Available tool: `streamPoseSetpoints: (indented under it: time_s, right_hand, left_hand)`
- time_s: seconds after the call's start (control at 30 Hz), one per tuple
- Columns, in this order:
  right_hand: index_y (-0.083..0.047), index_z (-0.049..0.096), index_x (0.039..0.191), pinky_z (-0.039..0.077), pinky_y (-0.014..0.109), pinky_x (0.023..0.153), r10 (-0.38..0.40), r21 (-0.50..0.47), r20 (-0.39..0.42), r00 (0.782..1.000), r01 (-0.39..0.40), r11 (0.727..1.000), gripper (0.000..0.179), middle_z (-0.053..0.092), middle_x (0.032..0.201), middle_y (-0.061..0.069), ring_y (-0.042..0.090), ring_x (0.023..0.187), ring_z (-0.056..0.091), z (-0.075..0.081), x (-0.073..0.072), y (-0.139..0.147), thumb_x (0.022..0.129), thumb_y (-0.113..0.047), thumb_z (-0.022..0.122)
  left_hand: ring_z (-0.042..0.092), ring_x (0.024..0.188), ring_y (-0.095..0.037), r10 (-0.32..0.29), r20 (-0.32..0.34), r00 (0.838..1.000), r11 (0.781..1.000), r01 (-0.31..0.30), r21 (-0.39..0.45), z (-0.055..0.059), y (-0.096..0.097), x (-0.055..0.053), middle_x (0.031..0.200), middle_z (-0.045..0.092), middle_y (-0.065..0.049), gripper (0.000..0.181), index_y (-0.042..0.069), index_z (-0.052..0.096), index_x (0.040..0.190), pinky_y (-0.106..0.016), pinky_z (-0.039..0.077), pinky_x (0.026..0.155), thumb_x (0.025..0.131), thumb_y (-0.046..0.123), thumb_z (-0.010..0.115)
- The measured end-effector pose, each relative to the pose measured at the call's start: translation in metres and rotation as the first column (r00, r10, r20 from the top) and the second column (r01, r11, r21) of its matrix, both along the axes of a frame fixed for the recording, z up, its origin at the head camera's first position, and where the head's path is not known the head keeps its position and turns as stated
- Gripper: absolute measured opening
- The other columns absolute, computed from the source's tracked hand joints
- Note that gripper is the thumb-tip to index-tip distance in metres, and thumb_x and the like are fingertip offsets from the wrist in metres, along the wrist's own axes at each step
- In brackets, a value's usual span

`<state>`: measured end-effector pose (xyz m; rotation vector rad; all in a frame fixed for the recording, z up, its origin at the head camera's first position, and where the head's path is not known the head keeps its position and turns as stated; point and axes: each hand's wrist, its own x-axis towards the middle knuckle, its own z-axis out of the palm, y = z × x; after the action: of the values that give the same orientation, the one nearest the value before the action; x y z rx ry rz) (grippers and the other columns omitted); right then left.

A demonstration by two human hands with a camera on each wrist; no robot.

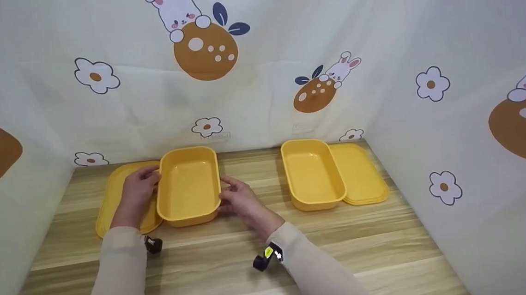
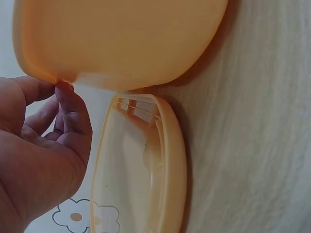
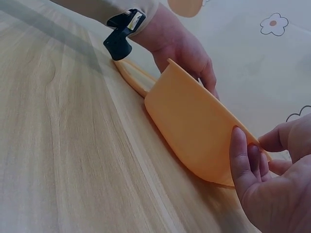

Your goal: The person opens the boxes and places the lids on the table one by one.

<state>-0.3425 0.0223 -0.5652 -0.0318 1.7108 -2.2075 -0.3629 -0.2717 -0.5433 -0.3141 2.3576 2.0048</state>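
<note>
A yellow rectangular food container (image 1: 190, 186) with rounded corners sits upright and uncovered on the left side of the table. My left hand (image 1: 137, 193) pinches its left rim between thumb and finger, as the left wrist view shows. On the opposite side my right hand (image 1: 248, 207) grips the rim, with fingers (image 3: 238, 150) against the outer wall. Partly beneath my left hand and beside the container lies a yellow lid (image 1: 114, 199). In the left wrist view this lid (image 2: 177, 170) shows its raised edge.
A second yellow container (image 1: 313, 174) stands uncovered to the right, next to another yellow lid (image 1: 362, 175). The wood-grain table (image 1: 207, 271) ends at a pale cloth backdrop (image 1: 260, 101) printed with rabbits and flowers, which also rises along both sides.
</note>
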Motion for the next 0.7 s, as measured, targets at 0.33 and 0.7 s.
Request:
streamPoseSetpoints:
  time_s: [0.33, 0.7]
  right_hand:
    - [-0.004, 0.054, 0.162, 0.066, 0.036, 0.075, 0.017, -0.011, 0.004, 1.000, -0.017, 1.000, 0.069, 0.064, 0.110, 0.015, 0.022, 0.085, 0.071, 0.0003, 0.0042, -0.0033, 0.094, 0.008, 0.063]
    - [-0.003, 0.053, 0.161, 0.066, 0.039, 0.077, 0.020, -0.009, 0.001, 1.000, -0.020, 1.000, 0.069, 0.066, 0.110, 0.016, 0.021, 0.084, 0.071, 0.0004, 0.0070, -0.0080, 0.094, 0.010, 0.062]
  left_hand:
    - [0.063, 0.110, -0.016, 0.005, 0.011, 1.000, 1.000, -0.005, -0.005, 0.0040, -0.0018, 0.0024, 0.149, 0.055, -0.023, 0.052, -0.002, 0.048, 0.164, -0.022, 0.057, 0.087, 0.117, 0.018, 0.053]
    - [0.064, 0.109, -0.016, 0.003, -0.011, 1.000, 0.999, -0.004, -0.032, 0.0013, -0.0045, 0.0035, 0.147, 0.057, -0.022, 0.050, -0.002, 0.050, 0.163, -0.021, 0.057, 0.085, 0.117, 0.018, 0.053]
